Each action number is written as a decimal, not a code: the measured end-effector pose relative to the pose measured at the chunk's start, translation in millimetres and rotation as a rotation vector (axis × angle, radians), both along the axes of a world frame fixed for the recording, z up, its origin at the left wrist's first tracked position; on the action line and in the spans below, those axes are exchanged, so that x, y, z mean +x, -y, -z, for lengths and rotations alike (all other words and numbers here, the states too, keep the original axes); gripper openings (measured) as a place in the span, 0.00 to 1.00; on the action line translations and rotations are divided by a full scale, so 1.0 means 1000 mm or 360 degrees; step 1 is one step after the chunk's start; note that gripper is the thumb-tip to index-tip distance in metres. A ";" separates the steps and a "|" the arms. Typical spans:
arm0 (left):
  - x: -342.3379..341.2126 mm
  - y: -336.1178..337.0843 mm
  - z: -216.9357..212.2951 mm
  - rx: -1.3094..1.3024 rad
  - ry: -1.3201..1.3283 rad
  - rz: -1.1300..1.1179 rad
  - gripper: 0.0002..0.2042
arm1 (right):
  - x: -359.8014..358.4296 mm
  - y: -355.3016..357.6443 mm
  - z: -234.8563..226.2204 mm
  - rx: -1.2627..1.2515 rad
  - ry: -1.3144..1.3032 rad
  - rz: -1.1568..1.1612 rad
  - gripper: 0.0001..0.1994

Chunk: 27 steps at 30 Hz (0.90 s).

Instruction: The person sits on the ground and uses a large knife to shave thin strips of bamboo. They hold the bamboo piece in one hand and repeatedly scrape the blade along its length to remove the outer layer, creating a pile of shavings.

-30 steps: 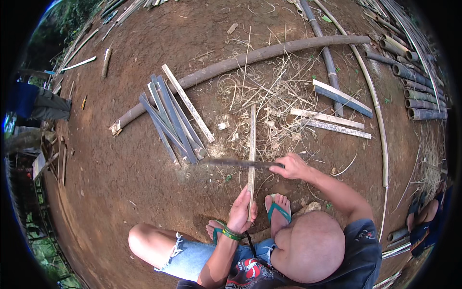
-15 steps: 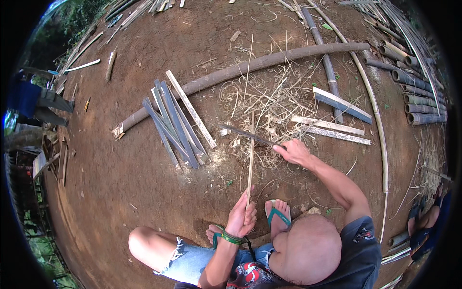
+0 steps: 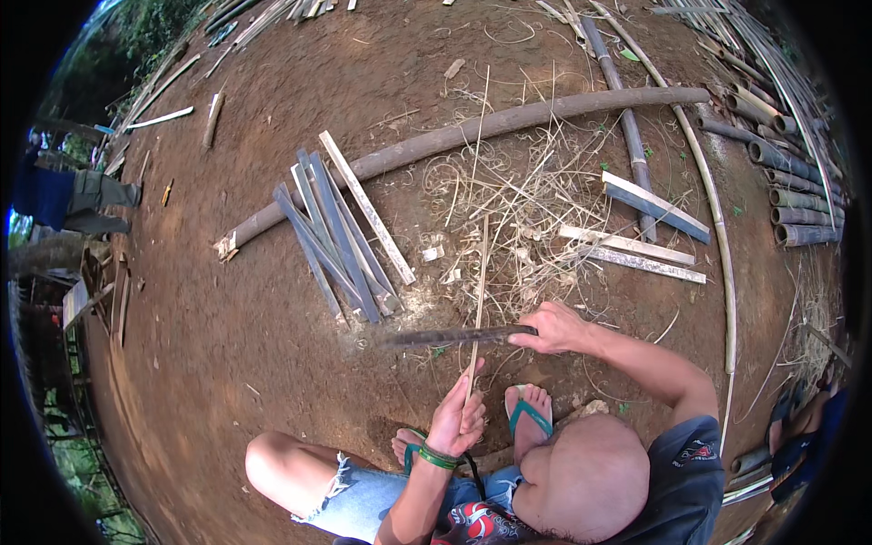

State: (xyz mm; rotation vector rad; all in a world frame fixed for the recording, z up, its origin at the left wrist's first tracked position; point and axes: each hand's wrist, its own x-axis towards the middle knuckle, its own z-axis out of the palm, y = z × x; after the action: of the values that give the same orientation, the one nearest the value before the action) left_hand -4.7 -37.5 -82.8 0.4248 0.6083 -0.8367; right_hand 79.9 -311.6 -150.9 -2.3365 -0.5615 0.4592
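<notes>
A thin pale bamboo strip points away from my body, its near end gripped in my left hand. My right hand is closed round the handle of a machete, whose dark blade reaches leftward. The blade crosses the strip just beyond my left fingers; it is slightly blurred, and I cannot tell how its edge is turned. Curly bamboo shavings lie heaped past the strip. To the left, several split bamboo pieces lean over a long brown pole.
More split pieces rest at the right of the shavings, beside a dark bamboo pole. Cut bamboo tubes are stacked at the far right. Another person stands at the left edge. My sandalled foot is close to the work.
My right hand has drawn the machete nearer to me, from the strip's far part down to just beyond my left hand. The left hand keeps its hold on the strip.
</notes>
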 end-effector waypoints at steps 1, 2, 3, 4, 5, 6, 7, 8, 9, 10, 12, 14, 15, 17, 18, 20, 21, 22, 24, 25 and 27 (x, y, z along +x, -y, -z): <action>-0.001 -0.001 0.000 0.0030 0.0007 0.0013 0.22 | 0.003 0.003 -0.008 -0.0088 0.0083 -0.0065 0.27; -0.002 -0.001 0.000 0.0060 0.0013 0.0025 0.22 | 0.012 0.009 0.001 -0.0131 -0.0056 0.0058 0.27; 0.001 0.003 -0.001 0.0074 0.0037 0.0056 0.22 | 0.026 0.025 0.012 -0.0189 -0.0178 0.0201 0.27; 0.003 0.007 -0.003 0.0063 0.0036 0.0059 0.22 | 0.042 0.042 0.034 -0.0297 -0.0400 0.0499 0.30; 0.003 0.009 -0.005 0.0052 0.0028 0.0068 0.22 | 0.060 0.068 0.047 -0.0434 -0.0483 0.0687 0.34; 0.006 0.009 -0.006 0.0054 0.0031 0.0053 0.22 | 0.072 0.078 0.044 -0.0470 -0.0303 0.0680 0.35; 0.007 0.007 -0.003 0.0005 0.0053 0.0048 0.22 | 0.079 0.083 0.042 -0.0505 -0.0123 0.0676 0.36; 0.005 0.003 0.002 -0.0045 0.0075 0.0045 0.22 | 0.077 0.083 0.042 -0.0555 -0.0185 0.0609 0.36; 0.002 -0.003 0.007 -0.0081 0.0078 0.0018 0.22 | 0.071 0.063 0.032 -0.0596 -0.0264 0.0512 0.36; 0.002 -0.002 0.006 0.0120 0.0093 0.0071 0.22 | 0.057 0.048 0.028 -0.0473 -0.0245 0.0403 0.34; 0.006 0.009 0.006 0.0507 0.0122 0.0179 0.21 | 0.023 0.025 -0.005 -0.0332 -0.0107 0.0093 0.30; 0.006 0.011 0.012 0.0407 0.0148 0.0202 0.20 | -0.005 0.010 -0.024 -0.0308 -0.0034 -0.0064 0.30; 0.008 0.011 0.015 0.0362 0.0175 0.0214 0.19 | -0.012 0.007 -0.027 -0.0259 -0.0008 -0.0133 0.31; 0.003 0.010 0.020 0.0282 0.0162 0.0261 0.18 | -0.011 0.009 -0.023 -0.0286 -0.0045 -0.0196 0.32; 0.000 0.011 0.022 0.0194 0.0191 0.0296 0.18 | -0.014 0.013 -0.019 -0.0314 -0.0072 -0.0218 0.33; -0.002 0.014 0.016 0.0174 0.0187 0.0347 0.19 | 0.000 0.024 -0.002 -0.0314 -0.0245 0.0154 0.32; -0.003 0.014 0.012 0.0150 0.0165 0.0328 0.19 | 0.010 0.030 0.010 -0.0310 -0.0329 0.0335 0.32; -0.003 0.016 0.009 0.0119 0.0151 0.0315 0.19 | 0.020 0.044 0.025 -0.0348 -0.0221 0.0413 0.33; -0.001 0.013 0.005 0.0059 0.0103 0.0246 0.19 | 0.043 0.047 0.028 -0.0396 -0.0263 0.0505 0.34; 0.001 0.009 0.003 0.0018 0.0066 0.0209 0.19 | 0.042 0.037 0.021 -0.0390 -0.0290 0.0422 0.34; 0.001 0.001 -0.005 0.0036 0.0085 0.0204 0.19 | 0.027 0.017 0.006 -0.0373 -0.0347 0.0252 0.34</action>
State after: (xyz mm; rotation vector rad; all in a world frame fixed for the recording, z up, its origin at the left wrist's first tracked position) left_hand -4.1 -38.5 -78.1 0.5092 0.5460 -0.9384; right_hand 106.7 -328.2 -156.8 -2.4855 -0.2270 0.7265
